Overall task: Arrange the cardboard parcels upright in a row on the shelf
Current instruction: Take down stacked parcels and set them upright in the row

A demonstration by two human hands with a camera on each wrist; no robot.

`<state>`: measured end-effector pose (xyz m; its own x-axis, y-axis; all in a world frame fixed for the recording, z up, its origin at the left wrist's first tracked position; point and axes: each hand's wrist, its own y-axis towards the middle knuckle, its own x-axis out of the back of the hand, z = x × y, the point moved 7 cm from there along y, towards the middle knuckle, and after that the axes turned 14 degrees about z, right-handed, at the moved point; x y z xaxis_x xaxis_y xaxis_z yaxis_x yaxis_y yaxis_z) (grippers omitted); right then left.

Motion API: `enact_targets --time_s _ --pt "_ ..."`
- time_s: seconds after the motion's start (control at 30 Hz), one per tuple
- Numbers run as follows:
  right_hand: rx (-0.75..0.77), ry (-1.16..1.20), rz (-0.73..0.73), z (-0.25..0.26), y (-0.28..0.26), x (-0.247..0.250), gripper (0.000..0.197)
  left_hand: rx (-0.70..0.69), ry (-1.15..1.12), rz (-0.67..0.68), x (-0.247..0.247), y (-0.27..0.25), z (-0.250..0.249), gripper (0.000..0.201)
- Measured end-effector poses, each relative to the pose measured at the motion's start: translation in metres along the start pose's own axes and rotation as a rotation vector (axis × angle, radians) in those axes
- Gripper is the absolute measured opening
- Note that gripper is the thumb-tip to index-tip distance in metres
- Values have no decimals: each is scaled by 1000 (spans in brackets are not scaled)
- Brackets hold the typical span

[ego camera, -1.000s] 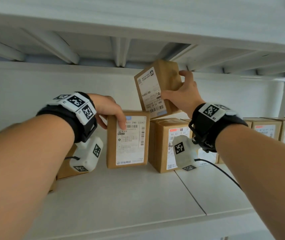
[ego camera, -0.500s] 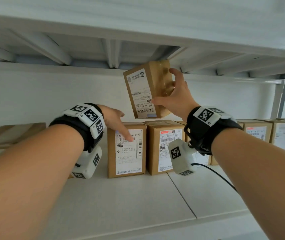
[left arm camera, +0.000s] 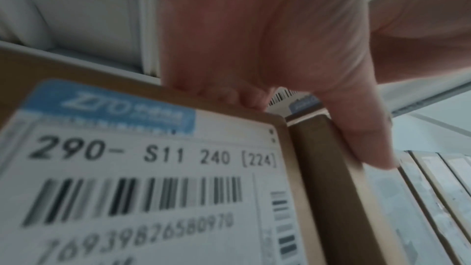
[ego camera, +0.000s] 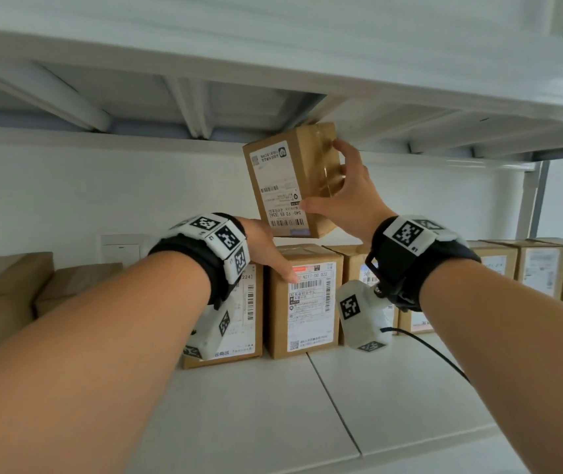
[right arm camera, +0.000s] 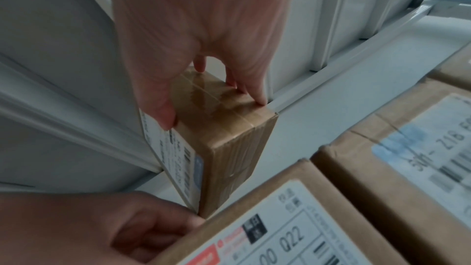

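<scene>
My right hand (ego camera: 324, 179) grips a small cardboard parcel (ego camera: 286, 186) in the air, tilted, just under the upper shelf. Its white label faces me, upside down. In the right wrist view the thumb and fingers (right arm camera: 258, 98) pinch its taped end (right arm camera: 229, 128). Below it, two labelled parcels stand upright side by side on the shelf: the 290 parcel (ego camera: 249, 302) and the 022 parcel (ego camera: 307, 302). My left hand (ego camera: 269, 254) holds their tops where they meet. Its fingers curl over the 290 parcel's top edge (left arm camera: 153, 168) and its thumb (left arm camera: 369, 144) lies on the 022 parcel's front.
More upright parcels (ego camera: 540, 275) continue the row to the right. Brown boxes (ego camera: 6, 285) lie flat at the far left. The upper shelf's ribbed underside (ego camera: 204, 111) hangs close above the held parcel. White shelf board (ego camera: 307, 422) lies bare in front of the row.
My right hand has raised the small parcel towards the upper shelf. My left hand has slid right from the 290 parcel's front to the seam, and that parcel now stands against the 022 parcel.
</scene>
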<state>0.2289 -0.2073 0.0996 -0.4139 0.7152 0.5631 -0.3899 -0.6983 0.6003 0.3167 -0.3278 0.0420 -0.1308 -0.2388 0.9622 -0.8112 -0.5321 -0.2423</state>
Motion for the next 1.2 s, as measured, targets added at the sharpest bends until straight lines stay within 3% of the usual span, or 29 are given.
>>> enact_targets --time_s 0.23,0.4,0.57,0.67,0.87,1.07,1.2 --pt "-3 31 13 -1 3 -4 96 -14 43 44 2 2 6 83" --pt "-28 98 7 4 1 -5 99 60 29 -18 20 -21 22 103" --pt "-85 297 20 13 -6 -14 96 103 -192 -250 56 -54 64 101" --pt "-96 478 33 23 -10 -22 92 28 -387 -359 61 -64 77 101" --pt "-139 625 65 37 -21 -35 84 -201 -694 -278 43 -75 87 111" --pt "-178 715 110 50 -38 -42 72 -349 -836 -204 29 -97 78 90" --pt "-214 744 110 58 -51 -48 71 -390 -901 -134 16 -108 79 87"
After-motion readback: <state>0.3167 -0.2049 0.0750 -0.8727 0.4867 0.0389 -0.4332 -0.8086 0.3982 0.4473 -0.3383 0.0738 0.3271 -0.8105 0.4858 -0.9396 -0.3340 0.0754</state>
